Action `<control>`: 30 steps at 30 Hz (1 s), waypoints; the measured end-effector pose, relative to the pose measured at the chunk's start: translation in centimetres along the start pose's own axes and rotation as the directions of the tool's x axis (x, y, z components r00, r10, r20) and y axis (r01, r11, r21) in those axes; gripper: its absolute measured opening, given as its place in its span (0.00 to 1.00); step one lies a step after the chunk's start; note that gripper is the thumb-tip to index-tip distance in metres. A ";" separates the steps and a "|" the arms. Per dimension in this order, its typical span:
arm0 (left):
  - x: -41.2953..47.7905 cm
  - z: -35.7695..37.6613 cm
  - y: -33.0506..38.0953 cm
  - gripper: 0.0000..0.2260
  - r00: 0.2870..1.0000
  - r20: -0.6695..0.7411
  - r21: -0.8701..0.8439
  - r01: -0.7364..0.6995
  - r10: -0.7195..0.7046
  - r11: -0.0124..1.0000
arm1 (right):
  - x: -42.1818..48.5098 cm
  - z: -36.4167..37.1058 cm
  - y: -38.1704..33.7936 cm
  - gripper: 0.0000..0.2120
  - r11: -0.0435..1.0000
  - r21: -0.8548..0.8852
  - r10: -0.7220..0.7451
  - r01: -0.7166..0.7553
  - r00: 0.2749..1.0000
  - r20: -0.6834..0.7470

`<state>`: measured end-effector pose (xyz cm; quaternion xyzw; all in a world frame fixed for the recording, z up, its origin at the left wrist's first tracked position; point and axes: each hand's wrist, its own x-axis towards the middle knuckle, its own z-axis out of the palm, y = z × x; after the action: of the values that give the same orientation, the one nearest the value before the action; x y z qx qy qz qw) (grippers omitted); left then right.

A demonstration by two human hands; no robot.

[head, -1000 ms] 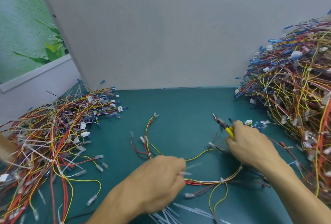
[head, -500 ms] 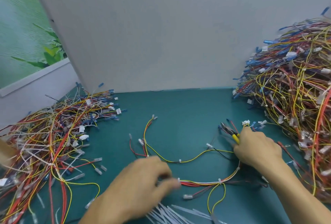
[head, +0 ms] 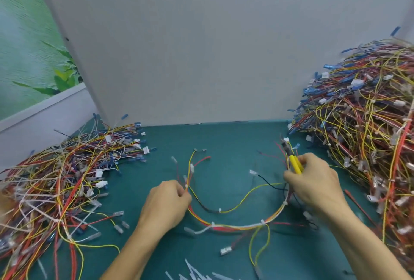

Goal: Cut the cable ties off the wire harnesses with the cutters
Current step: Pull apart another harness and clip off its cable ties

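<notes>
On the table (head: 235, 143), between the left pile (head: 62, 179) and the right pile (head: 369, 134), the harness (head: 237, 227) lies in a loose loop with white ties (head: 262, 221) clasping its bundled lower run. The left hand (head: 165, 205) pinches the wires at the loop's left end, fingers (head: 179, 190) curled tight on them. The right hand (head: 313, 185) wraps its fingers round the yellow handles of the cutters (head: 293, 163), whose tip points away among the wire ends at the loop's right end; blur hides whether the blades are parted. The chief risk, as I judge it, is nicking insulation: each tie hugs thin wires closely, so a blade slipped in at a slant could bite a yellow or red lead along with the plastic. The slack loop may also twist as the blades close, since only one end is held. Stray leads from the right pile lie just beside the tip and could snag. A snipped tie may fly off rather than land with the cut ties (head: 197, 274) at the near edge
</notes>
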<state>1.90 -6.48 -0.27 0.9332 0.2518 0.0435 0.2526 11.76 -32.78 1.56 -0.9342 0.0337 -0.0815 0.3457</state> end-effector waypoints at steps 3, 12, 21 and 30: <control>1.4 -1.6 0.6 0.05 0.997 -0.029 -0.513 0.046 -0.071 0.857 | 0.7 -0.7 -1.6 0.07 0.942 0.336 0.005 -0.003 1.000 -0.006; 4.1 -5.1 2.0 0.07 0.987 -0.076 -0.984 -0.052 -0.139 0.170 | 2.1 -1.2 -5.1 0.08 0.473 0.872 0.052 -0.125 0.992 0.113; 6.1 -4.3 1.4 0.09 0.970 -0.152 -0.976 -0.116 -0.188 0.186 | 3.2 0.9 -6.1 0.08 0.204 0.873 0.016 -0.442 0.894 0.449; 6.1 -4.5 1.5 0.10 0.971 -0.195 -0.968 -0.167 -0.141 0.189 | 2.7 1.2 -6.0 0.07 0.355 0.885 -0.048 -0.300 0.940 0.338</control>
<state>6.93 -2.60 4.09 0.5468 0.1865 0.3083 0.7557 14.64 -27.75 4.88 -0.5709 0.0009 0.0868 0.8164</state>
